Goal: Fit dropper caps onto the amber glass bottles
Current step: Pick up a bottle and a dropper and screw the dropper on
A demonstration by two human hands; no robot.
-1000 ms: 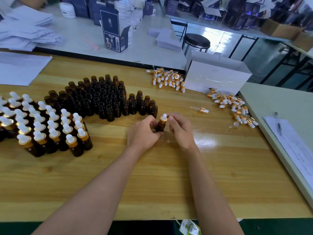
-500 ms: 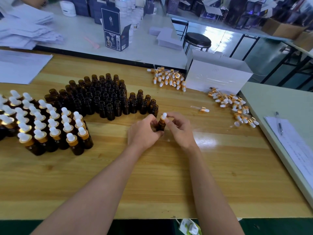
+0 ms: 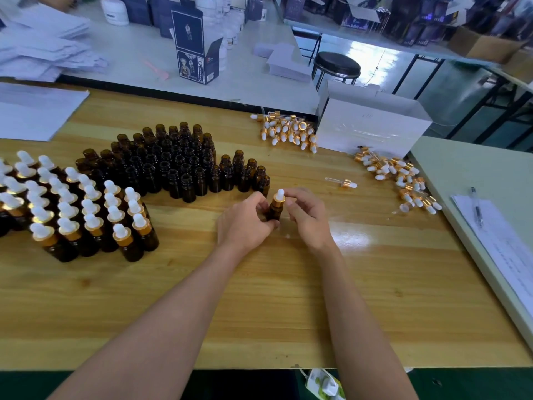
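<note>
Gripping amber glass bottle (image 3: 275, 211) low with curled left hand (image 3: 245, 223), pinching its gold dropper cap (image 3: 279, 198) with right hand (image 3: 309, 219) fingertips; likely screwing tight. Standing on the surface (image 3: 403, 272) just right of the uncapped bottles (image 3: 173, 166). Next calling for setting among capped bottles (image 3: 86, 210), left of those.

Your wooden desk (image 3: 259, 313) is busy: capped bottles (image 3: 86, 215) stand in rows on the left, and just beside them, further back, the open bottles (image 3: 173, 166) crowd together. One lone capped bottle (image 3: 275, 210) stands in front of that crowd. At the far edge a heap of dropper caps (image 3: 288, 131) touches the white box (image 3: 372, 125). A second heap (image 3: 401, 180) trails down the right edge, a single dropper (image 3: 343, 183) lying near it. White paper (image 3: 34, 111) covers the far left corner.
</note>
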